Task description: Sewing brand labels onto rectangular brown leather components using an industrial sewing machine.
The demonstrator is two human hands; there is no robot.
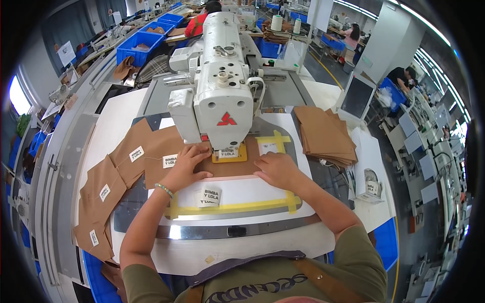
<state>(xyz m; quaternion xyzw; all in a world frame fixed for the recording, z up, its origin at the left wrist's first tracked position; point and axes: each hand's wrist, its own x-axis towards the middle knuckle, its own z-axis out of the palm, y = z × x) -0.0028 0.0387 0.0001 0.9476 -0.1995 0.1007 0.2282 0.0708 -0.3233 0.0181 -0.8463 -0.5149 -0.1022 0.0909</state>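
Note:
Beneath the white sewing machine head (222,96), a brown fabric panel (237,170) lies flat on the white work plate (252,188). A yellow clamp frame (245,151) presses a white printed label onto that panel. My left hand (186,167) rests on the brown fabric left of the clamp, fingers stretched out. On the right, my right hand (277,170) lies at the panel's right edge with its fingers extended. Neither hand grips anything visible. Close to my left wrist, a small pile of white labels (208,196) sits on the plate. The needle is hidden by the machine head.
Brown panels with labels (103,187) trail down the left side, joined by thread. To the right are a stack of brown panels (326,134), a white box (366,171) with labels and a dark-screened panel (357,96). Yellow tape (237,209) borders the plate. Blue bins (139,48) stand behind.

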